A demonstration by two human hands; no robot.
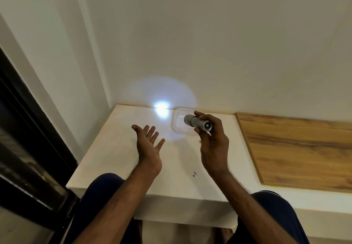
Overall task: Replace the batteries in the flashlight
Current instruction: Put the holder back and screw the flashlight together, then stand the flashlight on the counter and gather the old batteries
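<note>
The right hand [213, 143] grips the lit flashlight [197, 123], head toward ten o'clock. The left hand [150, 145] hovers palm-up, fingers wide.

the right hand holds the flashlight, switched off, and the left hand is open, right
Not quite: the flashlight is switched on, not off. The head view shows its bright spot low on the wall. The rest stands: the right hand holds it and the left hand is open.
</note>
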